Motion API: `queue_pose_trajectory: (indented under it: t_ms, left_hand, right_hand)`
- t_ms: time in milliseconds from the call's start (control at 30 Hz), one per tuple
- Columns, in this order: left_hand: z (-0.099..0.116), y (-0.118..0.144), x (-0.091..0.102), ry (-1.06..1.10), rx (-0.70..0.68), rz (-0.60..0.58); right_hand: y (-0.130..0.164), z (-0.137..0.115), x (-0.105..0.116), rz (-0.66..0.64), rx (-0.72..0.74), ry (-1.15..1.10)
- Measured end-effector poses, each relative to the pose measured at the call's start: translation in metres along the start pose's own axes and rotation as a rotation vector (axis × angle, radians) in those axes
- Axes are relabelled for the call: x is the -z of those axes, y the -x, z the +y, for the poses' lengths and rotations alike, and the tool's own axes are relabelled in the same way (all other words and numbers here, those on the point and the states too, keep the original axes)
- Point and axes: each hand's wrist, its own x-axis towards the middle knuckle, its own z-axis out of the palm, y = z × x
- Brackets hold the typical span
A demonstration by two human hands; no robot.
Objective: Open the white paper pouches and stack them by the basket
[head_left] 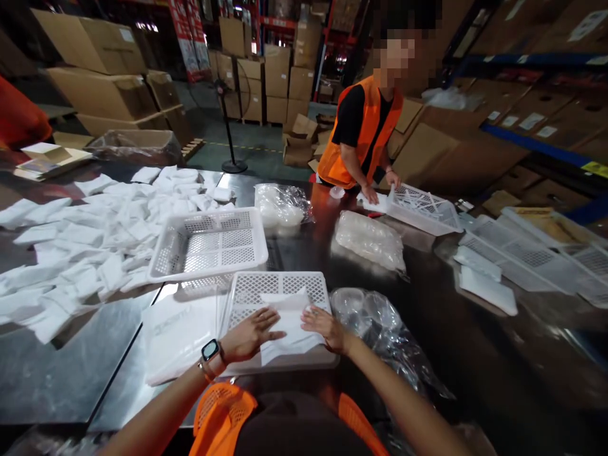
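Note:
Directly in front of me a white perforated plastic basket [247, 288] sits on the table, its mesh face up. A sheet of white paper or thin wrap [291, 316], folded in places, lies over it. My left hand [254, 332], with a watch on the wrist, rests on the sheet's left part, fingers stretched and thumb apart. My right hand [327, 326] lies on its right edge, fingers extended and pointing inward. Anything under the sheet is hidden. To the right is a clear plastic bag of transparent cups or bowls [368, 313]; to the left, a stack of white sheets [183, 329].
A second white basket [213, 244] stands open-side up behind. White folded packets [104, 228] cover the far left. Two more plastic-wrapped bundles [370, 240] lie beyond. Across the table a person in an orange vest [356, 133] handles another basket [427, 212].

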Motion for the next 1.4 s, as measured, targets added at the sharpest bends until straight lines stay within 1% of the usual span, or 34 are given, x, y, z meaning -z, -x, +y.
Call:
queue_pose_trajectory:
  t_ms: [33,67,100,133,200,267,300,333,367,433,467,533,633,767,900,1033,1133,1233,1333,1400]
  left_hand:
    - [0.003,0.001,-0.003,0.074,0.045,0.013]
    - [0.006,0.002,-0.006,0.164,0.105,0.052]
    - [0.011,0.003,-0.012,0.268,0.176,0.12]
    - [0.017,0.002,-0.017,0.381,0.258,0.218]
    - [0.03,-0.002,-0.03,0.589,0.449,0.484]
    - [0.045,-0.009,-0.038,0.698,0.636,0.727]
    - [0.051,-0.013,-0.041,0.71,0.722,0.814]
    - [0.057,-0.016,-0.042,0.705,0.795,0.874]
    - [0.061,-0.02,-0.042,0.697,0.856,0.907]
    - [0.064,-0.026,-0.04,0.705,0.947,0.931]
    - [0.064,-0.029,-0.039,0.715,0.98,0.931]
    - [0.059,-0.034,-0.036,0.708,1.037,0.941]
    - [0.049,-0.041,-0.033,0.615,1.097,0.969]
    - [0.039,-0.044,-0.031,0.518,1.083,0.932]
    - [0.031,-0.042,-0.033,0.462,1.06,0.894]
    - [0.024,-0.041,-0.038,0.373,1.096,0.833]
    - [0.022,-0.041,-0.04,0.29,1.129,0.764]
    - [0.022,-0.041,-0.037,0.202,1.139,0.652]
    - [0.024,-0.042,-0.028,0.106,1.162,0.476]
    - [0.027,-0.044,-0.02,0.038,1.21,0.35]
  right_hand:
    - [0.001,-0.003,-0.003,0.053,-0.081,-0.061]
    - [0.001,-0.007,-0.007,0.123,-0.185,-0.131]
    - [0.001,-0.01,-0.012,0.206,-0.306,-0.207]
    - [0.0,-0.013,-0.019,0.298,-0.427,-0.283]
    - [-0.004,-0.018,-0.033,0.496,-0.622,-0.399]
    - [-0.009,-0.021,-0.047,0.666,-0.736,-0.421]
    - [-0.012,-0.022,-0.053,0.737,-0.772,-0.402]
    - [-0.014,-0.023,-0.057,0.809,-0.805,-0.372]
    - [-0.017,-0.025,-0.06,0.87,-0.835,-0.341]
    - [-0.023,-0.028,-0.061,0.948,-0.886,-0.294]
    - [-0.026,-0.03,-0.06,0.964,-0.907,-0.271]
    - [-0.031,-0.033,-0.057,0.951,-0.927,-0.214]
    - [-0.039,-0.036,-0.054,0.947,-0.941,-0.101]
    - [-0.042,-0.035,-0.056,0.938,-0.989,-0.027]
    - [-0.04,-0.031,-0.058,0.927,-1.003,0.022]
    - [-0.039,-0.029,-0.059,0.929,-0.991,0.088]
    - [-0.038,-0.028,-0.062,0.914,-0.975,0.134]
    - [-0.036,-0.026,-0.064,0.855,-0.97,0.238]
    - [-0.034,-0.024,-0.062,0.787,-0.961,0.311]
    - [-0.034,-0.025,-0.056,0.744,-0.909,0.42]
